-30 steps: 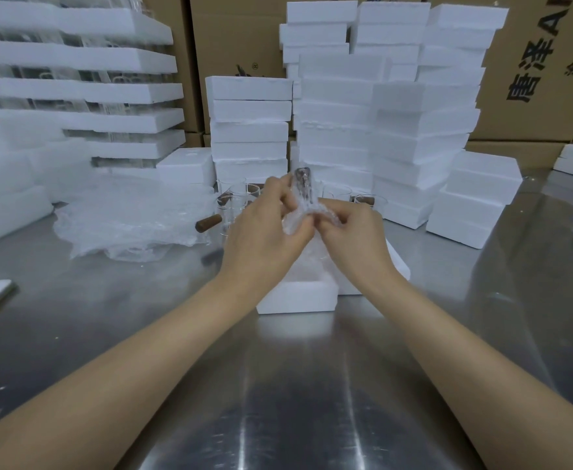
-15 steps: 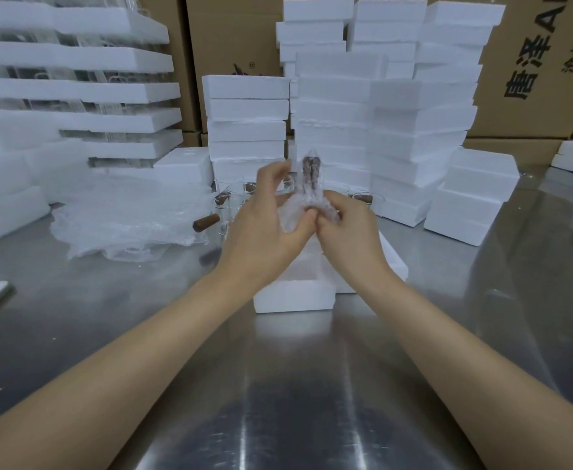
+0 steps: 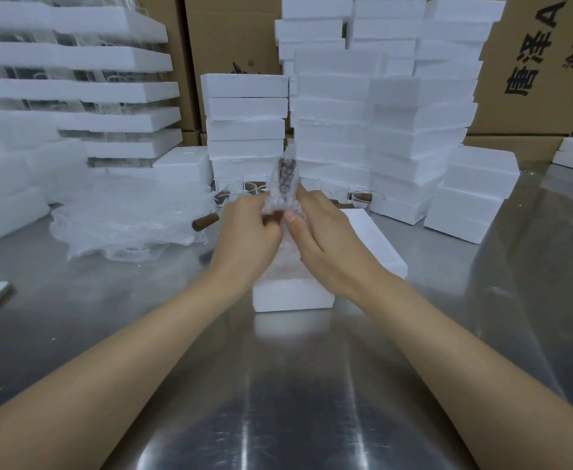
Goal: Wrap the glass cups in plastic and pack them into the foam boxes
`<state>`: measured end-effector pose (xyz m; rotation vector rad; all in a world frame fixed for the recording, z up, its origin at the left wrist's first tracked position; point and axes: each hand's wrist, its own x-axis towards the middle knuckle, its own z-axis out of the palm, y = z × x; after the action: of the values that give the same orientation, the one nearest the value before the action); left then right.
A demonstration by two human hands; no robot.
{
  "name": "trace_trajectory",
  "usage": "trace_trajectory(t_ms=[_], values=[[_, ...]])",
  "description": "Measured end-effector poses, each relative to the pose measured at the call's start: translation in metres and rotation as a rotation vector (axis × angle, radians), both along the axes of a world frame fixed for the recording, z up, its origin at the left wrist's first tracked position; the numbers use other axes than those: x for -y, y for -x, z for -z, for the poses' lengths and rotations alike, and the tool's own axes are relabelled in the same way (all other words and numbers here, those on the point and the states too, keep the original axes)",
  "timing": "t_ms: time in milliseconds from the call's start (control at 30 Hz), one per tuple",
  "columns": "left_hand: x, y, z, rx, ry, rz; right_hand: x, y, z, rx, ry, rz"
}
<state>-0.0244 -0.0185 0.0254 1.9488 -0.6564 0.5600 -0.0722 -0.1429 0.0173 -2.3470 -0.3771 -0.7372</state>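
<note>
Both hands hold a glass cup wrapped in bubble plastic [image 3: 284, 184] above the table; its brown wooden handle points up inside the wrap. My left hand [image 3: 248, 235] grips the wrap from the left. My right hand [image 3: 325, 239] pinches it from the right, thumb on the plastic. Below them lies an open white foam box [image 3: 292, 295] with its lid [image 3: 376, 242] beside it. More glass cups with wooden handles [image 3: 231, 195] stand behind my hands. The cup's glass body is hidden by my fingers.
A heap of bubble plastic sheets [image 3: 125, 222] lies at the left. Stacks of white foam boxes [image 3: 363, 123] and cardboard cartons [image 3: 529, 62] fill the back. Foam trays with glassware [image 3: 75, 89] stand far left. The steel table [image 3: 295, 401] reflects light in front.
The wrapped cup has turned so its handle stands more upright and higher. My left hand's fingers have closed down onto the wrap; both hands have drawn closer together.
</note>
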Motion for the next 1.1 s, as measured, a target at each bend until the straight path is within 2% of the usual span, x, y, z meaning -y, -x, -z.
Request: trace_trajectory(t_ms=[133, 300, 467, 667, 867, 1033, 1100], values=[[0.0, -0.002, 0.0, 0.045, -0.017, -0.039, -0.002, -0.003, -0.001, 0.031, 0.009, 0.028], [0.0, 0.003, 0.002, 0.108, -0.204, 0.133, 0.007, -0.005, -0.005, 0.011, -0.199, 0.106], [-0.006, 0.0, -0.002, 0.135, -0.111, 0.189, 0.008, -0.005, -0.003, 0.002, -0.181, 0.137], [-0.004, -0.001, 0.0, 0.178, -0.12, 0.096, 0.006, -0.006, -0.001, -0.019, -0.111, 0.165], [0.0, 0.0, 0.005, 0.294, -0.121, -0.029, 0.004, -0.007, 0.001, 0.038, -0.059, 0.208], [-0.001, 0.004, 0.005, 0.253, -0.186, 0.056, 0.01, -0.008, 0.001, -0.007, -0.127, 0.219], [-0.001, 0.002, 0.005, 0.302, -0.182, 0.088, 0.011, -0.008, 0.0, -0.002, -0.131, 0.222]])
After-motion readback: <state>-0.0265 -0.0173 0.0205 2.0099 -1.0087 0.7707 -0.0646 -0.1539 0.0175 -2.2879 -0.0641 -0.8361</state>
